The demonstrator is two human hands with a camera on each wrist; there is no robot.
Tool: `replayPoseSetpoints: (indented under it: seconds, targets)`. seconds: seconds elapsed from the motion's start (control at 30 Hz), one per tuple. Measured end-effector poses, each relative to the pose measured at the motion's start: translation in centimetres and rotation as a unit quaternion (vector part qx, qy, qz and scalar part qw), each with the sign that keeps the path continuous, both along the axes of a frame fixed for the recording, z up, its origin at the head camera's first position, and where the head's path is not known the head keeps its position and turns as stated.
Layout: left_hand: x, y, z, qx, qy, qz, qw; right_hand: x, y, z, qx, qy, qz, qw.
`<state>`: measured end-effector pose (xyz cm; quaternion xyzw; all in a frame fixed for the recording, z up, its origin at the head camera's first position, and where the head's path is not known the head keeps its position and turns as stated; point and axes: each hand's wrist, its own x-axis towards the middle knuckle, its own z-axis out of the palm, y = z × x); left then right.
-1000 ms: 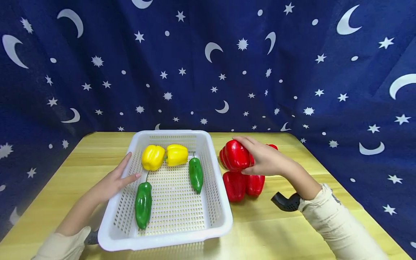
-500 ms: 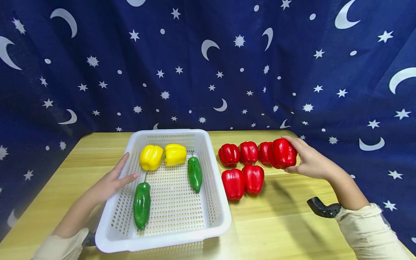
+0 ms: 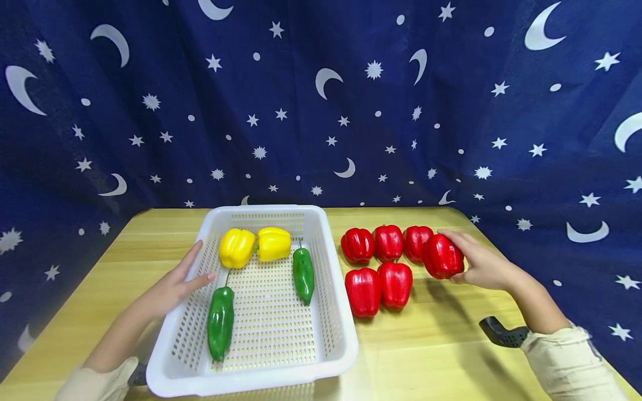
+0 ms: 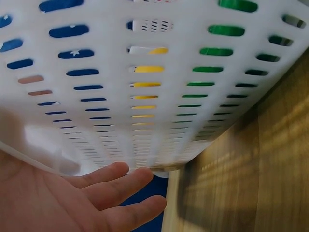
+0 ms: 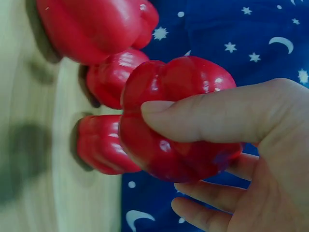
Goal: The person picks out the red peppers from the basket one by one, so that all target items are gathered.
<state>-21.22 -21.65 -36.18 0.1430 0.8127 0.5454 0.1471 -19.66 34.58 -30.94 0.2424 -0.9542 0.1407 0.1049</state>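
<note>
My right hand grips a red bell pepper, thumb on one side and fingers behind; the right wrist view shows the same bell pepper tilted in the grasp. It is at the right end of the back row of red bell peppers, above the table. My left hand rests at the white basket's left rim, thumb over the inside. Below the rim, its fingers extend loosely outside the perforated wall. Inside the basket are two yellow bell peppers and two long green peppers.
Three red bell peppers stand in a back row right of the basket, with two more in front. The pale wooden table ends at a blue curtain with moons and stars. A black curved piece sits at the right wrist.
My right hand has carried its red bell pepper rightward from above the pile to the back row's right end, then lowered it slightly. My left hand has stayed on the basket's rim.
</note>
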Motion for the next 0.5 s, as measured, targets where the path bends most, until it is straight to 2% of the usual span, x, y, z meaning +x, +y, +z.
replayPoseSetpoints:
  seconds: [0.3,0.5]
  targets:
    - [0.0,0.0,0.2,-0.008,0.002,0.003,1.0,-0.2,-0.1,-2.6,-0.019,-0.108,-0.008,0.9939]
    - [0.0,0.1,0.1,-0.007,0.003,0.002,1.0,-0.5,-0.3,-4.4,-0.023,-0.141,-0.015,0.9896]
